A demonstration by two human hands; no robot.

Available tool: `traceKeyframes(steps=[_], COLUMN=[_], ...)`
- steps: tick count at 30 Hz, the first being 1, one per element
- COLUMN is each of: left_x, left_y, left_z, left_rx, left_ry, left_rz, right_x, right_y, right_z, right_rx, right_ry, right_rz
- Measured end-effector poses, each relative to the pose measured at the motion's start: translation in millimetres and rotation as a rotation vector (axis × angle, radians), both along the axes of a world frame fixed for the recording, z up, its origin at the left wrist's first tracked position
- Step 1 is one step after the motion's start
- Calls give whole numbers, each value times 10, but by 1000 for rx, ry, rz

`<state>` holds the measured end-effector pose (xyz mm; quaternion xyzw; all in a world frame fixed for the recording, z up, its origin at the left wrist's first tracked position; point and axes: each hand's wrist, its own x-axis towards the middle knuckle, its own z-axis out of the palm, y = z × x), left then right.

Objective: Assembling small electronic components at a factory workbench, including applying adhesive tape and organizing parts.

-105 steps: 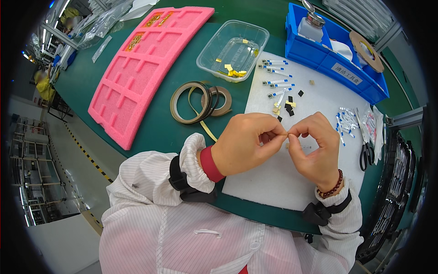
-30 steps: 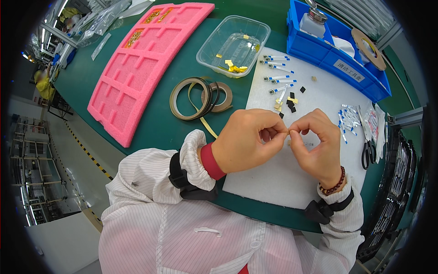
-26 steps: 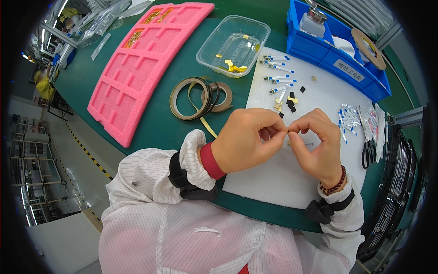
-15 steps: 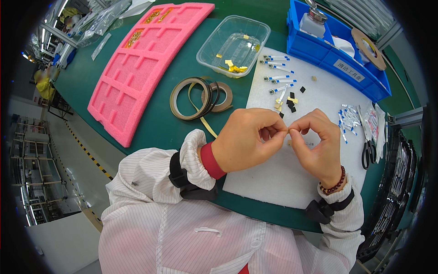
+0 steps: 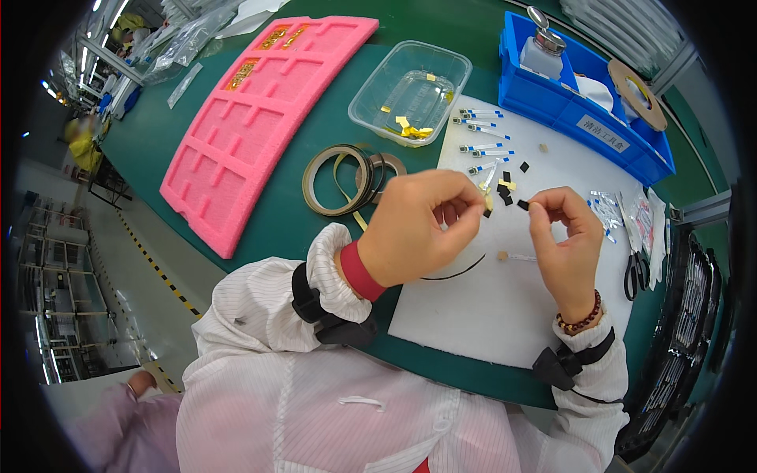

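My left hand is closed in a pinch over the white mat; what its fingertips hold, if anything, I cannot make out. A small black adhesive pad sits between the thumb and forefinger of my right hand. More black pads and pale yellow bits lie just beyond the fingertips. Between the hands, a small flat cable with a tan square end rests on the mat. A thin black curved strip shows beside my left hand.
Several flat cables with blue ends lie farther back. Tape rolls, a clear plastic tub and a pink foam tray are left. Right are a blue bin, scissors and silvery strips. A person's purple sleeve appears lower left.
My fingertips, touching before, have drawn apart. The black pad now shows in my right hand, and the thin black strip has come into sight. A person's sleeve has appeared at lower left.
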<state>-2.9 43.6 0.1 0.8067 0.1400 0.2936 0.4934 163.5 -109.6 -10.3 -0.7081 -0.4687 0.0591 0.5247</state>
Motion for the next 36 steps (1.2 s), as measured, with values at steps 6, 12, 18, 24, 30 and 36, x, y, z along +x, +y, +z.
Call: traceKeyframes(steps=[6, 12, 18, 24, 30, 36], left_x=[-1, -4, 18, -15, -26, -58], left_y=[616, 658, 231, -68, -106, -103], left_z=[0, -47, 86, 71, -53, -23], left_rx=[643, 763, -133, -785, -1001, -927], left_ry=[35, 98, 94, 193, 132, 107], left_rz=[465, 549, 19, -425, -503, -465], right_x=[35, 40, 53, 35, 22, 26], right_y=[21, 9, -6, -29, -42, -48], right_z=[38, 44, 103, 140, 113, 129], right_rx=[69, 113, 183, 205, 191, 192], right_ry=[6, -51, -147, -292, -345, -389], right_rz=[-52, 17, 109, 224, 256, 272])
